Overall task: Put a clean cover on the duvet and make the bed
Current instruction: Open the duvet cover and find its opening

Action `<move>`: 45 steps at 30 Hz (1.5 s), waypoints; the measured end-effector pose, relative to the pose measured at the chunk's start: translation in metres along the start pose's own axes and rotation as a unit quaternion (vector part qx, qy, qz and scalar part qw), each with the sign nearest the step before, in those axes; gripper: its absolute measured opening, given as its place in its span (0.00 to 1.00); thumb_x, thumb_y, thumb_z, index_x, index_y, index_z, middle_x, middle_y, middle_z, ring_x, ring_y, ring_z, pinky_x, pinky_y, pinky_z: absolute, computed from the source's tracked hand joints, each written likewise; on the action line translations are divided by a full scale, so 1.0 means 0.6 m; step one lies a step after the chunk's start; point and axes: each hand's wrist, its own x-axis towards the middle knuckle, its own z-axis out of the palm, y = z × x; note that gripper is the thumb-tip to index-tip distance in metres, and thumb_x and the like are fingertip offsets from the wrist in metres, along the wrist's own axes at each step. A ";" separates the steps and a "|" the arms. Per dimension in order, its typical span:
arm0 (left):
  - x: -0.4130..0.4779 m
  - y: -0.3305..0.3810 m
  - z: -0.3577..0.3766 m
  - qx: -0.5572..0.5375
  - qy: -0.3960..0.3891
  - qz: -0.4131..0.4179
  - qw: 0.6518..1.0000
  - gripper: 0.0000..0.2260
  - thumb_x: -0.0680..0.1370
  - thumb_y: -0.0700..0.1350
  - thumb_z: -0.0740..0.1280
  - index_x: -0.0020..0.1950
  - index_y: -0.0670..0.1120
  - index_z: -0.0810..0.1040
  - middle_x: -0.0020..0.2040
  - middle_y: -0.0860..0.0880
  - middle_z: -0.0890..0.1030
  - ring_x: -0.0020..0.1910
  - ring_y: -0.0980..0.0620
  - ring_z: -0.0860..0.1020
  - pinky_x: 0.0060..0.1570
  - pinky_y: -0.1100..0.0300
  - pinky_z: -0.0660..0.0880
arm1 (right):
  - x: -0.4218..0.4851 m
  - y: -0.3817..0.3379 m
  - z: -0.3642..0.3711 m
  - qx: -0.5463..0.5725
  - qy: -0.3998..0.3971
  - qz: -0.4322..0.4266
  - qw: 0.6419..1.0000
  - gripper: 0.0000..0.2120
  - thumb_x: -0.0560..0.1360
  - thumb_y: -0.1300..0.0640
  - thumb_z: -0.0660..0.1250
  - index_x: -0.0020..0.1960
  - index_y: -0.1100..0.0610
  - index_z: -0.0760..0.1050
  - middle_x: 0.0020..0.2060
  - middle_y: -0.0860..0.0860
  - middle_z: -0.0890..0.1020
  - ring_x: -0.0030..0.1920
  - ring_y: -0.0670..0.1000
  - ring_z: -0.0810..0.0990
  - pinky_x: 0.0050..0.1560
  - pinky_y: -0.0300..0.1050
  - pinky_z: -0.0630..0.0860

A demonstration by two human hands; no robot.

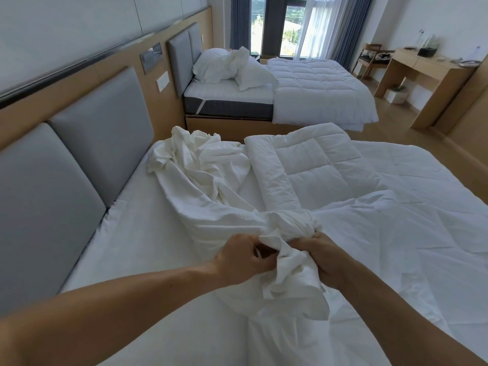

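Both hands are on the cover (pixel 224 202). The left hand (pixel 241 256) pinches a fold, fingers curled in toward the palm. The right hand (pixel 320 256) clenches a thick bunch, with cloth spilling out below its knuckles. Between the two hands the cover is wadded tight, and from there it trails off, crumpled, across the bed (pixel 132 233) toward the headboard (pixel 79 167). The duvet (pixel 311 167) lies just beside it on the right, quilted side up, its near end folded over.
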 end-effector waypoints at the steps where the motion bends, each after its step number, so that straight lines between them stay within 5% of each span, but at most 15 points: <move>1: 0.005 0.002 0.001 0.003 0.004 0.000 1.000 0.10 0.74 0.53 0.75 0.38 0.49 0.81 0.34 0.57 0.80 0.34 0.60 0.76 0.40 0.61 0.75 | 0.001 -0.001 0.000 0.001 0.004 -0.002 1.000 0.16 0.73 0.69 0.69 0.61 0.68 0.76 0.48 0.63 0.84 0.44 0.60 0.84 0.42 0.52 0.82; 6: 0.009 0.010 0.014 0.005 -0.006 -0.006 1.000 0.18 0.77 0.49 0.72 0.29 0.55 0.72 0.26 0.61 0.74 0.28 0.64 0.71 0.34 0.67 0.69 | -0.002 0.003 0.002 0.001 0.001 0.003 1.000 0.18 0.72 0.67 0.71 0.61 0.69 0.76 0.49 0.64 0.84 0.45 0.61 0.84 0.44 0.53 0.81; 10: -0.006 -0.003 0.010 0.105 -0.024 0.051 0.993 0.08 0.76 0.49 0.71 0.37 0.52 0.77 0.35 0.56 0.79 0.37 0.52 0.78 0.40 0.57 0.76 | -0.006 0.002 -0.007 0.033 0.000 0.001 0.999 0.25 0.65 0.65 0.73 0.62 0.67 0.75 0.50 0.65 0.84 0.46 0.63 0.84 0.46 0.55 0.82; 16: -0.002 0.001 -0.002 0.229 -0.107 0.022 0.967 0.07 0.79 0.53 0.64 0.51 0.52 0.78 0.50 0.53 0.82 0.49 0.48 0.79 0.44 0.60 0.70 | -0.010 0.005 0.010 0.022 -0.009 0.031 0.999 0.29 0.61 0.64 0.73 0.62 0.68 0.74 0.49 0.65 0.83 0.48 0.64 0.82 0.54 0.62 0.79; 20: 0.009 0.005 -0.023 0.097 -0.135 -0.036 0.985 0.05 0.79 0.48 0.68 0.50 0.47 0.80 0.41 0.55 0.81 0.41 0.54 0.77 0.45 0.57 0.76 | -0.019 -0.009 0.007 0.016 -0.011 0.014 1.000 0.28 0.63 0.67 0.77 0.62 0.67 0.75 0.50 0.64 0.84 0.46 0.62 0.85 0.43 0.53 0.82; 24: -0.004 0.017 -0.044 -0.100 -0.021 -0.079 0.992 0.06 0.80 0.39 0.64 0.48 0.42 0.81 0.39 0.50 0.84 0.32 0.50 0.78 0.31 0.65 0.71 | -0.019 -0.019 0.002 -0.021 0.021 -0.001 1.000 0.18 0.71 0.68 0.72 0.60 0.67 0.77 0.49 0.64 0.85 0.47 0.61 0.85 0.43 0.52 0.82; 28: -0.026 0.039 -0.030 -0.155 -0.037 -0.105 0.982 0.17 0.80 0.51 0.68 0.45 0.37 0.81 0.39 0.46 0.84 0.31 0.49 0.77 0.28 0.63 0.68 | -0.019 -0.022 0.018 -0.065 0.035 0.007 0.997 0.16 0.71 0.69 0.72 0.59 0.66 0.78 0.48 0.63 0.85 0.48 0.62 0.85 0.44 0.52 0.82; 34: -0.017 0.044 -0.021 -0.184 0.007 -0.178 0.967 0.08 0.76 0.43 0.73 0.37 0.45 0.83 0.32 0.50 0.78 0.27 0.59 0.72 0.31 0.66 0.69 | -0.021 -0.032 0.045 -0.125 0.078 -0.015 0.989 0.08 0.71 0.68 0.72 0.50 0.63 0.80 0.41 0.58 0.86 0.41 0.56 0.87 0.40 0.47 0.83; 38: -0.007 0.057 -0.013 -0.223 0.060 -0.190 0.954 0.08 0.77 0.42 0.72 0.46 0.37 0.84 0.33 0.48 0.81 0.29 0.57 0.77 0.31 0.66 0.72 | -0.017 -0.024 0.061 -0.212 0.115 -0.037 0.970 0.06 0.71 0.65 0.72 0.47 0.60 0.82 0.41 0.57 0.86 0.42 0.54 0.86 0.46 0.50 0.84; 42: -0.013 0.062 0.011 -0.305 0.147 -0.198 0.920 0.08 0.75 0.39 0.74 0.49 0.39 0.76 0.39 0.43 0.82 0.33 0.50 0.81 0.33 0.58 0.79 | -0.014 -0.021 0.072 -0.334 0.159 -0.048 0.928 0.18 0.70 0.56 0.72 0.58 0.55 0.74 0.50 0.50 0.82 0.51 0.52 0.82 0.56 0.54 0.80; 45: -0.032 0.067 0.031 -0.322 0.153 -0.177 0.917 0.02 0.77 0.38 0.72 0.45 0.41 0.81 0.39 0.44 0.85 0.37 0.52 0.83 0.39 0.60 0.80 | -0.018 -0.025 0.079 -0.395 0.190 -0.042 0.898 0.27 0.72 0.51 0.71 0.65 0.59 0.66 0.55 0.51 0.78 0.58 0.56 0.78 0.63 0.58 0.74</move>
